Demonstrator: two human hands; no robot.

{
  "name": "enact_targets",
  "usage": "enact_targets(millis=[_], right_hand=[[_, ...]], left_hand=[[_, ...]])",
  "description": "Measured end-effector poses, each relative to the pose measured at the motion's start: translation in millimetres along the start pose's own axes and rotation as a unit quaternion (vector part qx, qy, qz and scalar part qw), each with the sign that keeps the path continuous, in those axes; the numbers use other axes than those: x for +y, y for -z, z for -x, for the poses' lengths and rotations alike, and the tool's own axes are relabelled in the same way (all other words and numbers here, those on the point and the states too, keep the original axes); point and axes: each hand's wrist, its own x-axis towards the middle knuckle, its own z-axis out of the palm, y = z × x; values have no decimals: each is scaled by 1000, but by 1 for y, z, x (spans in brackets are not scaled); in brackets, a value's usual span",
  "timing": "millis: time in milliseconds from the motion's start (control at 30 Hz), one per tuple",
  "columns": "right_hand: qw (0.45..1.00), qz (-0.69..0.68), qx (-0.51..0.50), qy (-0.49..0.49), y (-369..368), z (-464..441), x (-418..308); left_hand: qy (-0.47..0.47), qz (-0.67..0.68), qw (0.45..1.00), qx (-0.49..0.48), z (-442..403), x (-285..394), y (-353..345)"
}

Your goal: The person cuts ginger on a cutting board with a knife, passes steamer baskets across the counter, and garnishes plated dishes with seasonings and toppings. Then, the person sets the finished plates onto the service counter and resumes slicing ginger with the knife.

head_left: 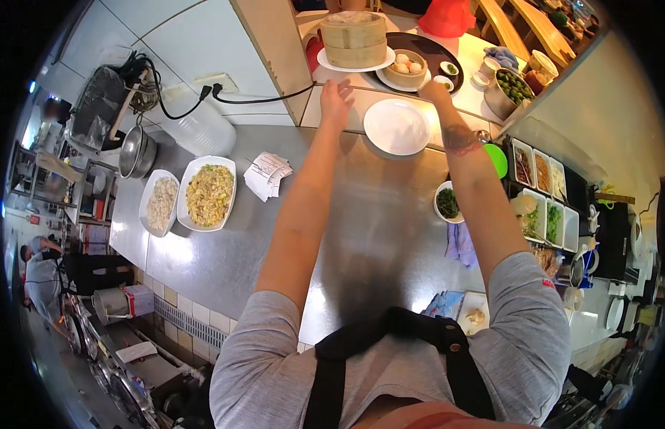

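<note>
My left hand point(337, 104) reaches to the pass ledge with its fingers apart and nothing in it, just below a plate point(347, 67) bearing a large stacked bamboo steamer point(354, 44). My right hand point(434, 93) is closed at the rim of another plate point(388, 81), which holds a small bamboo steamer point(406, 69) with several pale round pieces inside. A sauce dish with green bits point(442, 83) lies right by those fingers, and what they grip is hidden. Between my forearms lies a bare white plate point(397, 127).
A dark round tray point(418, 41) sits under the small steamer. Two dishes of fried rice point(207, 194) and paler rice point(161, 204) stand left on the steel counter point(275, 243), near paper slips point(267, 175). Ingredient tubs point(554, 222) line the right side. A person point(43, 279) stands far left.
</note>
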Motion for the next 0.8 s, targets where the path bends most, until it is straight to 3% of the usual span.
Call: enact_targets(millis=[33, 67, 100, 133, 167, 200, 233, 267, 300, 367, 433, 533, 633, 667, 733, 800], right_hand=[[1000, 8, -28, -7, -7, 30, 4], [992, 2, -124, -25, -9, 54, 2], [988, -40, -123, -86, -6, 91, -11], [978, -84, -119, -147, -2, 116, -24], [984, -73, -88, -135, -4, 121, -26], [989, -63, -56, -125, -22, 122, -26], [992, -53, -25, -116, -41, 122, -26], [981, -112, 2, -157, -67, 116, -23], [965, -171, 29, -198, -91, 106, -16], [902, -334, 113, -248, -89, 122, -24], [883, -389, 113, -239, -7, 185, -74], [835, -471, 150, -244, 4, 225, -83], [825, -461, 219, -244, 20, 274, -81], [785, -526, 232, -232, 27, 293, -77], [636, -714, 206, -210, 49, 337, -60], [577, -771, 183, -198, 87, 403, -30]], left_hand=[[-8, -75, 997, -2, 28, -1, 3], [-18, -150, 988, -4, 43, 1, 2], [-130, -249, 960, -10, 31, -51, 35], [-183, -341, 922, -3, 63, -67, 44], [-13, -405, 913, -47, 124, -27, 29], [-189, -450, 873, 21, 155, -76, 51], [-217, -512, 831, 16, 200, -82, 59], [-205, -528, 824, -15, 242, -85, 70], [-228, -579, 783, -15, 277, -97, 85], [-284, -705, 646, -69, 343, -75, 89], [-284, -660, 690, -86, 359, -71, 96], [-296, -607, 735, -59, 359, -75, 105], [-307, -576, 757, -42, 353, -87, 112], [-306, -569, 762, -40, 353, -91, 116], [-300, -574, 760, -42, 355, -91, 115], [-295, -584, 755, -50, 355, -89, 114]])
